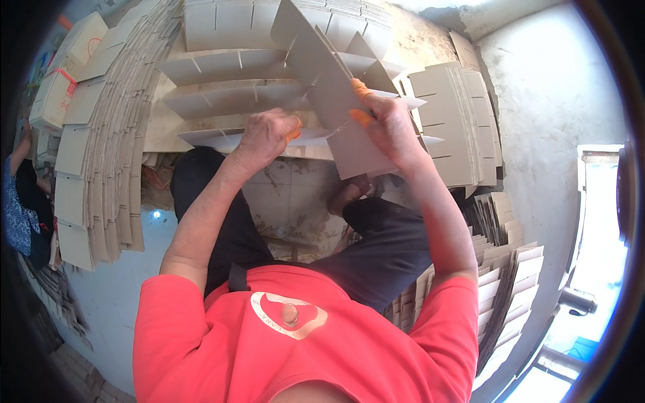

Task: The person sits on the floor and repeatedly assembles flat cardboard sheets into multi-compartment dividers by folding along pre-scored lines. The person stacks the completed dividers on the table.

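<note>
Nearest, the person's red shirt [306, 349] and dark trousers [386, 245] lie below two bare forearms. The left hand [265, 136] is curled in beside the nearest of three long grey strips [235, 101]; whether its grip pinches that strip's edge, one cannot tell. The right hand [390, 126] has a narrow grip on the edge of a broad cardboard panel [336, 111], thumb on the flat face, and orange finger covers [361, 118] show on its digits. This panel is plain, flat, grey-brown and straight-edged; it leans diagonally across the strips over the pale surface [160, 124], its lower end jutting past the near edge. The strips stand on edge, roughly parallel and apart, with narrow slots cut into them. To either side rise a left stack [80, 161] and a right stack [440, 127] of slotted cardboard, and beyond the strips sits a far stack [282, 25].
</note>
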{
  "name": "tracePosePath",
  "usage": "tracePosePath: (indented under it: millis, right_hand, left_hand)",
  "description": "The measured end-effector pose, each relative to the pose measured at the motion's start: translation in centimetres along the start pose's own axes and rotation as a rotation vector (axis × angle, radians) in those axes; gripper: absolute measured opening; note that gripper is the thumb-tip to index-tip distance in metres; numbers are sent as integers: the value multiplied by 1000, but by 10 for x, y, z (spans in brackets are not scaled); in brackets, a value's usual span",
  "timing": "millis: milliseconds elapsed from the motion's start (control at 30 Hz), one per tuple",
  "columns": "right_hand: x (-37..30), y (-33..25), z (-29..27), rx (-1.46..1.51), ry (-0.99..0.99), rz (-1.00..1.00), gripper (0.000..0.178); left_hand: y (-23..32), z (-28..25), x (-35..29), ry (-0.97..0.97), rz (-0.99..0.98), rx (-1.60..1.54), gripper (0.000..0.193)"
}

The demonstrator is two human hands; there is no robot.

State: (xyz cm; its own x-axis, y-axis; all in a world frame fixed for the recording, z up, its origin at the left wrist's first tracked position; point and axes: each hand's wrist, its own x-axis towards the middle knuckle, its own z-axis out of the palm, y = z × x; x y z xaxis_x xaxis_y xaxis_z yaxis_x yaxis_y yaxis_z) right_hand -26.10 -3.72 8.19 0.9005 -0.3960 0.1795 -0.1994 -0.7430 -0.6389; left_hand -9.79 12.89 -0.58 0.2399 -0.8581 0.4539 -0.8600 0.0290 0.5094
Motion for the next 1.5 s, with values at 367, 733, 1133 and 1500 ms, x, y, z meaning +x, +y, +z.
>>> tracePosePath:
  millis: [367,733,1133,1500]
  right_hand:
    - [31,-10,1,-243,-253,10,22]
    - [2,43,2,-225,60,23,10]
    - [-150,226,-101,-1087,254,715,60]
    - [-155,255,-136,-710,286,712,42]
  left_hand:
    - [-11,7,6,-23,-53,-29,11]
    - [-5,2,10,-34,0,-26,20]
    - [-1,-12,5,12,5,73,40]
    - [-4,-20,-1,-7,-65,80,38]
